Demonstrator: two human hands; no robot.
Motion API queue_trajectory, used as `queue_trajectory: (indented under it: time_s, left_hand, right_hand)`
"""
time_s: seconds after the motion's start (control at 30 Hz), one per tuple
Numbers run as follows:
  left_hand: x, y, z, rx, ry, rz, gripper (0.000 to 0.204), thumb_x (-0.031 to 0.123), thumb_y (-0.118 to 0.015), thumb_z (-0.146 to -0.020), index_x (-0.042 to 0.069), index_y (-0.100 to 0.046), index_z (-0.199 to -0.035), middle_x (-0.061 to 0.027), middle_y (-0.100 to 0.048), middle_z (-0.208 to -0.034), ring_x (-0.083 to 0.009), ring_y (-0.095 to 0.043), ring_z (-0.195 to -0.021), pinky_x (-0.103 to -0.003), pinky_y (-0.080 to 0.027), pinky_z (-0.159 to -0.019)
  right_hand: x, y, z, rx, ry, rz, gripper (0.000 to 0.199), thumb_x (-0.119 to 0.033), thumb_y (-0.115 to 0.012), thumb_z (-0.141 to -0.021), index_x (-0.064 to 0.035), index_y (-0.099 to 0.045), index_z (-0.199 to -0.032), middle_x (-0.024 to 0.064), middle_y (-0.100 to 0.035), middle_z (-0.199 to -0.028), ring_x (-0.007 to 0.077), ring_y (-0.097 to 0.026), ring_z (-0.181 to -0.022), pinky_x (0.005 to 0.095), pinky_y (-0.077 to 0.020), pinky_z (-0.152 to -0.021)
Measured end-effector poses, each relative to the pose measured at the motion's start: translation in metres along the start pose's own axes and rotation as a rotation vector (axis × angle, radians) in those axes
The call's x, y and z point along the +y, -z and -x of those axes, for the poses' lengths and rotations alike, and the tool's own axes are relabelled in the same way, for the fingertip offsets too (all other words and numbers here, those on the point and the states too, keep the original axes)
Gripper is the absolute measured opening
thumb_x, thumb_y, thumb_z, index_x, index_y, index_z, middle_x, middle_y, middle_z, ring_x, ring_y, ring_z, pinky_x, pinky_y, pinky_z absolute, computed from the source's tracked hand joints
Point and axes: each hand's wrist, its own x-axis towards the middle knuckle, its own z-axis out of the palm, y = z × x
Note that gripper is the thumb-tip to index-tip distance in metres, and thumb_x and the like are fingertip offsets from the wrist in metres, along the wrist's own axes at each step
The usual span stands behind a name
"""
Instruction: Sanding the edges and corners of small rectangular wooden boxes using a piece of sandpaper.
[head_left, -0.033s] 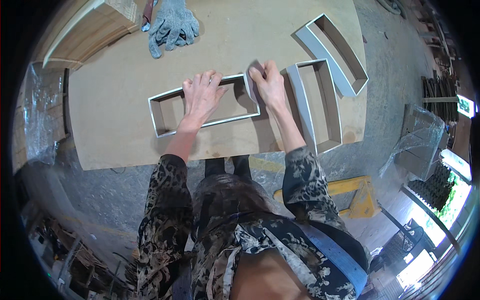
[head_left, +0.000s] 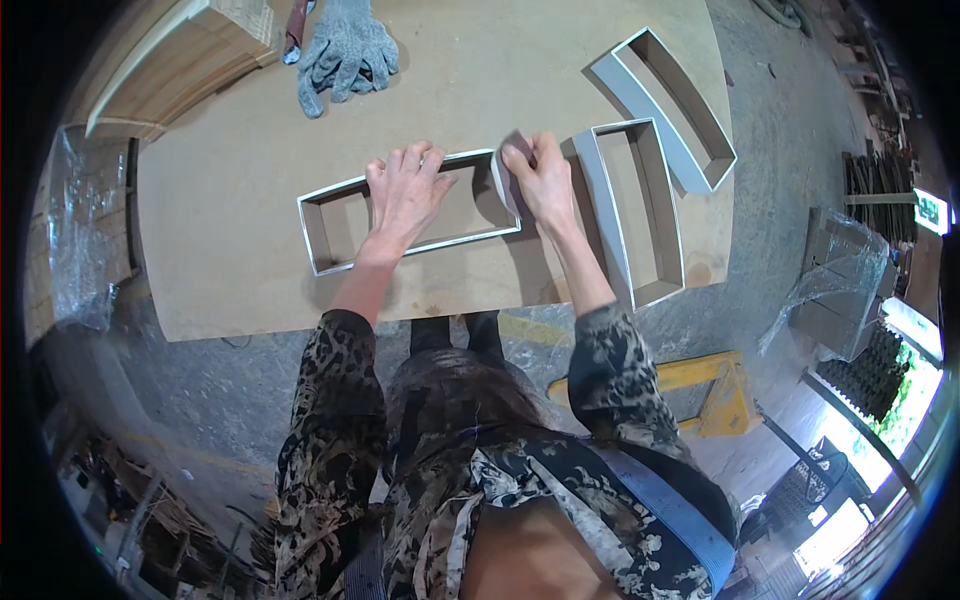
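Rectangular grey frame (head_left: 330,232), open in the middle and lying flat, sits near the front edge of a large brown board (head_left: 220,260) that serves as the work surface. The left hand (head_left: 405,195) lies spread, palm down, across the middle of the frame, its fingers (head_left: 420,158) reaching over the far rail and its heel near the front rail. The right hand (head_left: 543,180) is curled over the frame's right end, fingers bent around a small dark grey piece (head_left: 505,180) pressed against that corner; what exactly the piece is cannot be told from this view. Both forearms, in sleeves with a dark patterned print, come up from the lower edge of the picture. Just to the right of the right hand lies a second grey frame (head_left: 612,220), turned lengthwise away from the person, its near end at the board's front edge. A third grey frame (head_left: 650,105) lies farther back on the right, set at an angle and close to the second one. A pair of grey knitted work gloves (head_left: 345,50) rests at the far side of the board, well apart from the hands. Pale wooden panels (head_left: 170,70) are stacked at the far left corner. A yellow metal stand (head_left: 715,385) is on the concrete floor below the board's right end.
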Motion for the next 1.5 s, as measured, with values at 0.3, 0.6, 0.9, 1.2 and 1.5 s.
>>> queue_trajectory:
  time_s: [0.3,0.6,0.9,1.2,1.5]
  left_hand:
    - [0.0,-0.004,-0.001,0.016,-0.021,-0.02,0.038,0.029,-0.068,-0.072,0.017,-0.055,-0.105,-0.0011,-0.052,-0.108,-0.0203,-0.049,-0.096,-0.042,-0.033,-0.077]
    - [0.009,0.002,-0.004,-0.034,-0.032,-0.073,0.04,0.028,-0.063,-0.078,0.017,-0.053,-0.115,-0.0048,-0.053,-0.113,-0.0214,-0.05,-0.102,-0.044,-0.034,-0.077]
    - [0.036,-0.001,-0.021,-0.149,-0.184,0.047,0.046,0.024,-0.059,-0.081,0.028,-0.047,-0.125,-0.0025,-0.053,-0.114,-0.0206,-0.053,-0.096,-0.043,-0.035,-0.074]
    - [0.038,0.025,0.014,-0.033,-0.42,0.183,0.045,0.015,-0.059,-0.078,0.021,-0.05,-0.122,-0.0079,-0.052,-0.11,-0.0259,-0.052,-0.101,-0.05,-0.037,-0.084]
    - [0.048,0.015,0.034,-0.279,-0.419,0.381,0.047,0.004,-0.056,-0.072,0.015,-0.052,-0.118,-0.0043,-0.054,-0.105,-0.0222,-0.056,-0.089,-0.034,-0.051,-0.068]
  right_hand:
    - [-0.003,0.015,0.005,-0.106,-0.053,0.013,0.032,-0.031,-0.062,-0.075,-0.0037,-0.055,-0.089,0.0163,-0.063,-0.082,0.0307,-0.062,-0.082,0.0382,-0.0461,-0.073]
    - [0.053,0.074,0.082,0.058,-0.218,-0.572,0.016,-0.015,-0.059,-0.085,-0.0017,-0.05,-0.089,0.0013,-0.055,-0.076,0.0067,-0.051,-0.066,0.0217,-0.0419,-0.06]
    - [0.066,0.074,0.133,0.096,-0.292,-0.707,0.017,-0.016,-0.059,-0.086,-0.002,-0.05,-0.089,-0.001,-0.054,-0.073,0.0044,-0.048,-0.064,0.0196,-0.0401,-0.058]
    - [0.042,0.028,0.119,0.163,-0.272,-0.693,0.016,-0.015,-0.06,-0.085,-0.0017,-0.051,-0.09,0.0002,-0.055,-0.074,0.0049,-0.049,-0.063,0.0203,-0.0412,-0.057]
    - [0.037,0.011,0.115,0.239,-0.308,-0.679,0.017,-0.017,-0.059,-0.086,-0.0021,-0.052,-0.087,0.0008,-0.056,-0.072,0.0047,-0.049,-0.062,0.0197,-0.0412,-0.055]
